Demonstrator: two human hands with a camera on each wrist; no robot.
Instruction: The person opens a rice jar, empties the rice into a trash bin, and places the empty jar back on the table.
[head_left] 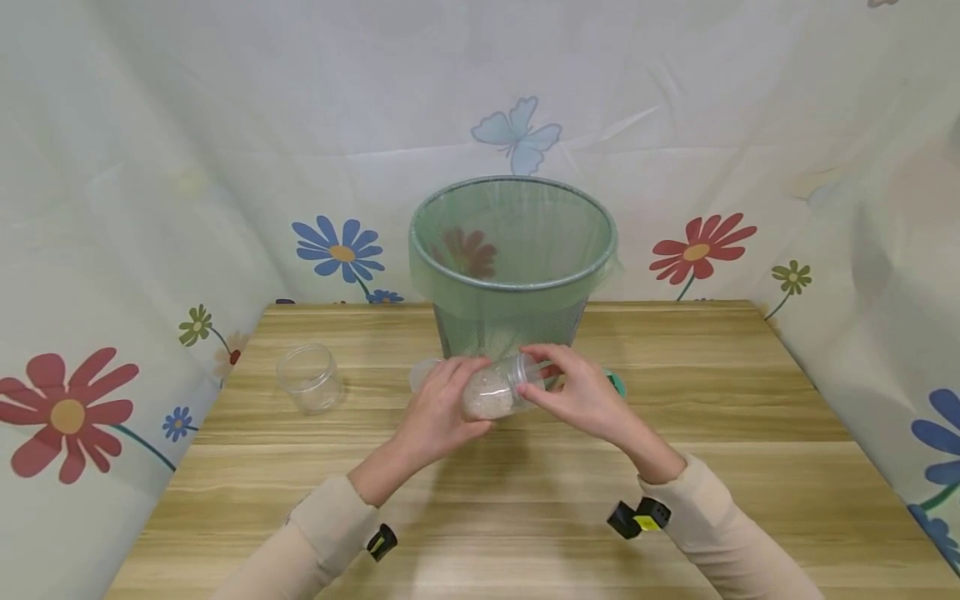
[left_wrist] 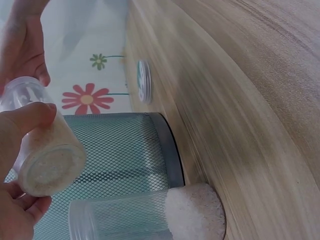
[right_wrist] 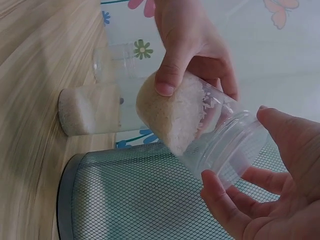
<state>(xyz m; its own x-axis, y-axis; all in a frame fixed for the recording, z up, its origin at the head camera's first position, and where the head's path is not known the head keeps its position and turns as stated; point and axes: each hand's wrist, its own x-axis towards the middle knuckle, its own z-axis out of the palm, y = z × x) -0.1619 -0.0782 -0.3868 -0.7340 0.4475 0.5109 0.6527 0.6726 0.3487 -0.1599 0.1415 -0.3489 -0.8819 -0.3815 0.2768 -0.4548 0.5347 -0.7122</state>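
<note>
A clear jar of rice (head_left: 491, 394) is held tilted over the table, in front of the bin. My left hand (head_left: 442, 404) grips its body near the base, the thumb (right_wrist: 167, 75) lying along the side. At the clear mouth end, my right hand (head_left: 581, 392) pinches the rim between thumb and fingers (right_wrist: 212, 187). The rice (right_wrist: 175, 110) is heaped toward the base. Whether a separate clear piece sits on the neck, I cannot tell. Behind the left hand stands a second jar (left_wrist: 125, 215) with rice in its bottom, mostly hidden in the head view.
A green-lined mesh bin (head_left: 510, 312) stands at the table's back edge. To the left is a clear container (head_left: 309, 379). Silver-rimmed lids with green tops (left_wrist: 144, 82) lie partly behind my right hand. Flowered cloth (head_left: 345, 100) hangs around the wooden table (head_left: 712, 383).
</note>
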